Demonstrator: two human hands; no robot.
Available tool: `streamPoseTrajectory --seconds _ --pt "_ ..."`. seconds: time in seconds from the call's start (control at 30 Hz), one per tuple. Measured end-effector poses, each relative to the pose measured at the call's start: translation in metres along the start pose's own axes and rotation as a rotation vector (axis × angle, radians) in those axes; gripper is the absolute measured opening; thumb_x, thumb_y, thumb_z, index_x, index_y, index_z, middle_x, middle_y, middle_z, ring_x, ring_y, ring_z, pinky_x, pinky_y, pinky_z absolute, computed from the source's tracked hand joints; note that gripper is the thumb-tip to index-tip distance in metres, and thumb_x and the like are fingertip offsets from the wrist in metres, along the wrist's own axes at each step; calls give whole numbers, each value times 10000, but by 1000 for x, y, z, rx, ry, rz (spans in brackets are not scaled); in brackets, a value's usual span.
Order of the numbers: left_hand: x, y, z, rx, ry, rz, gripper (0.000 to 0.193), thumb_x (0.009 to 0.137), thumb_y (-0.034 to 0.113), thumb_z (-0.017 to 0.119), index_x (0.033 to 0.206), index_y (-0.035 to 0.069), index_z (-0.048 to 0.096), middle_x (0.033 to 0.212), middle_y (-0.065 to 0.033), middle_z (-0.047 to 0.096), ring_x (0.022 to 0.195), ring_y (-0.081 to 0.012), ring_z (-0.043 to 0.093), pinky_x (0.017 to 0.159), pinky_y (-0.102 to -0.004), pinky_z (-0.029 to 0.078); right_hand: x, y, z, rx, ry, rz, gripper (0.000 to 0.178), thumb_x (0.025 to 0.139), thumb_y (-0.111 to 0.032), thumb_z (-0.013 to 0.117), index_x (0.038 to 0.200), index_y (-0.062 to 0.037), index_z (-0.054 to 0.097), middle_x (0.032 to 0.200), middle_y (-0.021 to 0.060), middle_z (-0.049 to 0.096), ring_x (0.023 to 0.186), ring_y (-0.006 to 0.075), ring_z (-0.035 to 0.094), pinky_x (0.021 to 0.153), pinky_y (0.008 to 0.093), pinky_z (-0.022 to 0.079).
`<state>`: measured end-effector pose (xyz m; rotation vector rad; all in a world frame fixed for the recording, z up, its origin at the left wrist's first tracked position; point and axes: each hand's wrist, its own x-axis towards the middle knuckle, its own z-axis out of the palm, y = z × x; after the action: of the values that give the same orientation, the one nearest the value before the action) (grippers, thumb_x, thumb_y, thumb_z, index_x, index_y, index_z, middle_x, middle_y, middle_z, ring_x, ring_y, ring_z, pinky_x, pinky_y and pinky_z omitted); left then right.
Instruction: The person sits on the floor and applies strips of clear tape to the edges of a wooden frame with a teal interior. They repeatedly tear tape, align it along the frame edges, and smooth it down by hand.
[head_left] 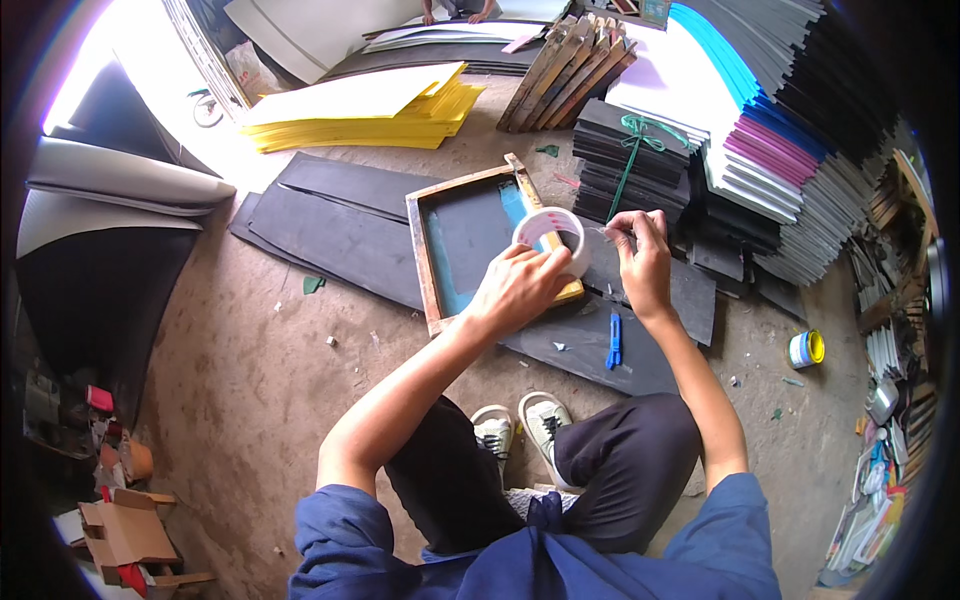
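Note:
My left hand is closed around a wide roll of clear tape, held above the right side of a wooden screen frame. The fingertips of my right hand pinch a clear strip of tape just to the right of the roll. The frame has a dark mesh with blue along its edges. It lies tilted on black foam sheets on the floor. A blue utility knife rests on the sheets below my right hand.
Yellow sheets, wooden frames and a tied black stack stand beyond. Tall coloured sheet stacks fill the right. A yellow paint can sits on the floor at right. Another person's hands show at the top.

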<state>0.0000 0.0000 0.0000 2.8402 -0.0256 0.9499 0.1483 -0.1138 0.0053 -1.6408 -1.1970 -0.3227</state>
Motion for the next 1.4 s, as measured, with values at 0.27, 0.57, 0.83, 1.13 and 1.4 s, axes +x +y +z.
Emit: streamPoseTrajectory --seconds 0.27,0.57,0.83,1.13,1.4 --pt "3 -2 3 112 -154 -470 313 824 338 577 879 34 522 629 -158 600 600 -321 615 559 -407 495 -3 7 3 -203 -42 -4 82 768 -90 628 815 -94 561 776 0 587 799 202 512 753 334 364" --pt "-18 -36 -5 -331 -274 -339 434 780 396 635 957 7 558 820 -190 622 832 -344 606 744 -387 473 -8 82 -2 53 -188 381 93 779 -146 631 786 -56 608 743 57 661 748 199 594 741 326 446" --pt "-24 -61 0 0 -248 -510 525 727 493 648 820 -23 636 663 -174 621 660 -302 635 640 -371 502 2 78 -9 84 -144 426 67 775 -86 631 800 -29 607 731 80 661 727 168 643 683 266 480" --pt "-62 -98 -25 138 -181 -491 408 742 440 649 716 38 583 574 -147 578 550 -307 596 527 -366 473 11 124 -6 134 -194 458 63 784 -78 619 805 -18 622 714 55 660 671 105 619 666 237 459" --pt "-125 -134 -33 -179 2 -722 428 854 419 525 691 27 577 523 -151 547 489 -286 550 490 -362 429 13 175 19 4 -264 574 96 779 -127 637 810 -36 635 723 57 670 703 115 638 666 247 460"
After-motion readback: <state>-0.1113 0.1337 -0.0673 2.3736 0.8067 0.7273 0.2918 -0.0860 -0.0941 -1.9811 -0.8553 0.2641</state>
